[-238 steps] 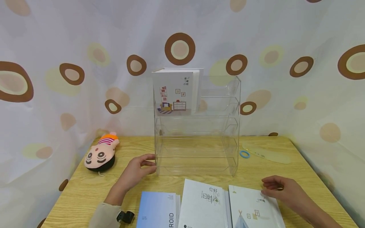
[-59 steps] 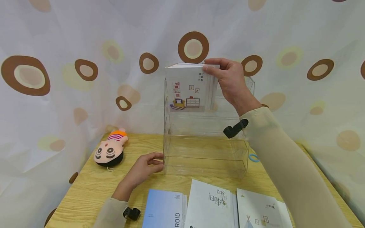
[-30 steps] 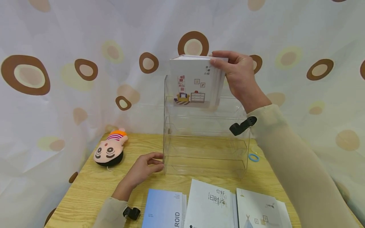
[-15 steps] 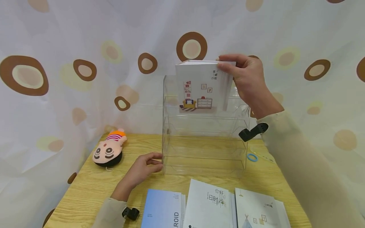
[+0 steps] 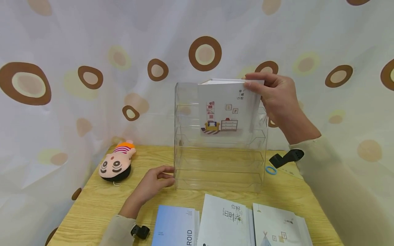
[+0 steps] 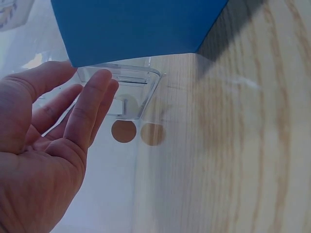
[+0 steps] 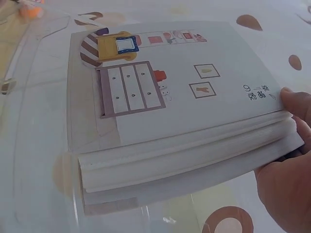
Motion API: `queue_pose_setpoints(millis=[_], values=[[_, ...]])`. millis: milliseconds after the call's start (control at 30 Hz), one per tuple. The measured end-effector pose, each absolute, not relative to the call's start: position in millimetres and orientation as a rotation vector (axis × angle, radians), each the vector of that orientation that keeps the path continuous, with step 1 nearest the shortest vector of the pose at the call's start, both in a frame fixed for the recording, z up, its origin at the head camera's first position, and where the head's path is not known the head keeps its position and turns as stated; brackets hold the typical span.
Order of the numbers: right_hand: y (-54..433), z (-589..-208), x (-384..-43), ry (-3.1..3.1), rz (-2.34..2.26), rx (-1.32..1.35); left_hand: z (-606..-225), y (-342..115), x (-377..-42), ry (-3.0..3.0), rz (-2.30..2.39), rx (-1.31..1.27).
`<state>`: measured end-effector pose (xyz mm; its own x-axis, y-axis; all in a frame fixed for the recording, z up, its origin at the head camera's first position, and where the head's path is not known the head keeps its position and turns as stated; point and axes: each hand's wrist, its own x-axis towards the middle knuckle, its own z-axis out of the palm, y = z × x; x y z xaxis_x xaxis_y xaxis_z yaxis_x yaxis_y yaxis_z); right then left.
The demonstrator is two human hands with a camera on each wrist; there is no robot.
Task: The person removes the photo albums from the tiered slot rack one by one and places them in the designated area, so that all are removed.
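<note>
My right hand [image 5: 280,97] pinches the top right corner of a white book [image 5: 226,114] with a yellow sofa and a chest of drawers printed on its cover. The book stands upright over the upper tiers of a clear acrylic rack [image 5: 220,176], right of the rack's left side. In the right wrist view, the book's page edges [image 7: 189,150] face the camera, and clear tier walls lie around its lower end. My left hand [image 5: 155,181] rests with loosely extended fingers at the rack's lower left side. In the left wrist view, those fingers [image 6: 85,114] reach towards a clear rack corner.
Along the table's front lie a blue book [image 5: 175,225], a white book with black lettering [image 5: 226,222] and a white book with a tent picture [image 5: 277,225]. A plush doll [image 5: 117,162] lies left. A blue ring [image 5: 271,170] is right of the rack.
The book first stood in the top tier's left side. My right hand has come up from the table, gripped it, raised it, then moved it right and lowered it. The left hand stays put.
</note>
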<state>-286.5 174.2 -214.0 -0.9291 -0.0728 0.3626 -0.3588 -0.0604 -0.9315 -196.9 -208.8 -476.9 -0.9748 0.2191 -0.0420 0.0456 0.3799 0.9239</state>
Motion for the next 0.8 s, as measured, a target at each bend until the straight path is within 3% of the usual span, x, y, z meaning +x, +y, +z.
queue_pose_setpoints(millis=[367,800], values=[[216,-237,-258,-2.206,1.867,0.407,-478,-207,-198,2.458,1.660,0.289],[275,-277,-222,-2.227,1.974,0.245,-478,-208,-200,2.477,1.636,0.204]])
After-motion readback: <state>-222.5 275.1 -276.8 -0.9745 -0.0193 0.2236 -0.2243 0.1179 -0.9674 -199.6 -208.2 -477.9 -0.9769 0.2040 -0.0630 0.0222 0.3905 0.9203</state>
